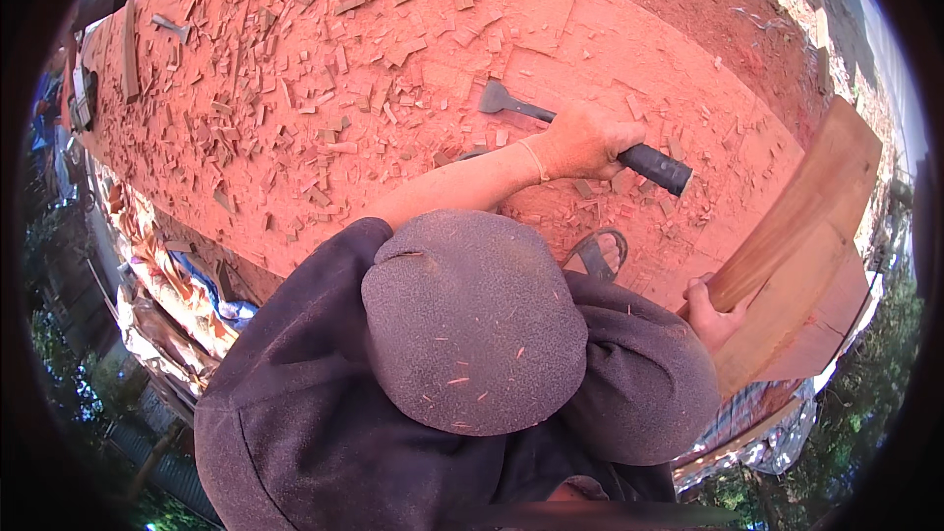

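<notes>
My left hand [588,141] is closed around a chisel-like tool [657,168] with a thick black grip. Its flared grey metal blade [495,97] points left, just over the reddish, chip-covered ground. At the right, my right hand [710,317] grips the edge of a long brown wooden board [801,211], which leans up toward the far right. Most of the right forearm is hidden behind dark cloth. A sandalled foot [602,254] shows between the two hands.
Loose wood chips [285,98] cover the reddish ground. A small metal tool [170,27] and a wood strip [130,54] lie far left. Rounded dark grey cloth [477,324] fills the lower middle. Crumpled sheeting [172,300] lies at the left edge.
</notes>
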Tool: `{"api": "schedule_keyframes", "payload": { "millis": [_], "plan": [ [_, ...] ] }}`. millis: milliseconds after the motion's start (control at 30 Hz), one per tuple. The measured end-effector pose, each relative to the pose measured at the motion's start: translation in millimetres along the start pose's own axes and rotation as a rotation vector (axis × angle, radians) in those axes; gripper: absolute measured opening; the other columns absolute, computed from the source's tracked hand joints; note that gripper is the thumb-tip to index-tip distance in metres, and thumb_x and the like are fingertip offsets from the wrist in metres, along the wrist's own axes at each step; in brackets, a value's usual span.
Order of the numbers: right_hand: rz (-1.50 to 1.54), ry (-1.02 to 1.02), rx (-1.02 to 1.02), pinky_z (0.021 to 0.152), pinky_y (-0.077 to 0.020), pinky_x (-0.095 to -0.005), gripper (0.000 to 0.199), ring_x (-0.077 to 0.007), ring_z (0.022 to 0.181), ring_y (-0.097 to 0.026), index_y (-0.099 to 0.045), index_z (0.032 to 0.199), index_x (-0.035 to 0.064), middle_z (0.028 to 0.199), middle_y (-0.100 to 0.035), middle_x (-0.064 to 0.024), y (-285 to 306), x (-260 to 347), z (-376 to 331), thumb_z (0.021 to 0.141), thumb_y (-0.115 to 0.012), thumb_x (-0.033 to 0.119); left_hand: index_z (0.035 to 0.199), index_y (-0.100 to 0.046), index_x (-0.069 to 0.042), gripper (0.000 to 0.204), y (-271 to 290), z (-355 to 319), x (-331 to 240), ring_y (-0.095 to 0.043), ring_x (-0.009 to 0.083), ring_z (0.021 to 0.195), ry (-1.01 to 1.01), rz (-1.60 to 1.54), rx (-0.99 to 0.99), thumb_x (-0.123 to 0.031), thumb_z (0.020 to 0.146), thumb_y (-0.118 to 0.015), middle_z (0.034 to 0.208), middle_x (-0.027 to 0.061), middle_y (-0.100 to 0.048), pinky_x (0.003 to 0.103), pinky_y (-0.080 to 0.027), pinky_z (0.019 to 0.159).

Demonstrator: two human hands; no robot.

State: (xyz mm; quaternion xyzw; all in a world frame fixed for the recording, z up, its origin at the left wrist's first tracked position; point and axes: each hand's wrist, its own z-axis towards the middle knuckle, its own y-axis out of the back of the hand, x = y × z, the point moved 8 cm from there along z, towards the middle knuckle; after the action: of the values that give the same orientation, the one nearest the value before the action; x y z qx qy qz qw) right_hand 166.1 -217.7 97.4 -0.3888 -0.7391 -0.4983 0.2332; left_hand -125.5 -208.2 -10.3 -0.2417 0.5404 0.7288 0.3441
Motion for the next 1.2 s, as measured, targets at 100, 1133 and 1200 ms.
{"api": "schedule_keyframes", "payload": {
  "millis": [100, 1133, 1200],
  "plan": [
    [0.513, 0.150, -0.157, 0.074, -0.0501, -0.0340, 0.022, -0.0155, 0.080, -0.058, -0.056, 0.102, 0.0014, 0.089, -0.060, -0.0065, 26, 59, 1, 0.083, -0.067, 0.003, 0.078, -0.058, -0.013, 0.021, 4, -3, -1, -0.066, 0.0306, 0.067, 0.005, 0.025, -0.093, -0.019, 0.067, -0.076, 0.070, 0.0074, -0.060, 0.044, -0.050, 0.056],
    [0.284, -0.256, -0.188, 0.063, -0.0556, -0.0360, 0.032, -0.0208, 0.067, -0.063, -0.054, 0.113, -0.0065, 0.082, -0.062, -0.0132, 29, -94, -18, 0.086, -0.069, 0.001, 0.084, -0.059, -0.012, 0.021, -13, 57, -3, -0.068, 0.0326, 0.067, -0.052, 0.022, 0.014, -0.017, 0.072, -0.075, 0.068, 0.0094, -0.062, 0.045, -0.051, 0.055],
    [0.251, -0.252, -0.191, 0.061, -0.0553, -0.0363, 0.035, -0.0211, 0.066, -0.062, -0.052, 0.116, -0.0068, 0.081, -0.062, -0.0136, 31, -79, -18, 0.086, -0.068, 0.000, 0.082, -0.058, -0.012, 0.020, -11, 56, -5, -0.067, 0.0329, 0.067, -0.044, 0.026, -0.027, -0.017, 0.072, -0.075, 0.068, 0.0094, -0.062, 0.045, -0.051, 0.055]
  ]
}}
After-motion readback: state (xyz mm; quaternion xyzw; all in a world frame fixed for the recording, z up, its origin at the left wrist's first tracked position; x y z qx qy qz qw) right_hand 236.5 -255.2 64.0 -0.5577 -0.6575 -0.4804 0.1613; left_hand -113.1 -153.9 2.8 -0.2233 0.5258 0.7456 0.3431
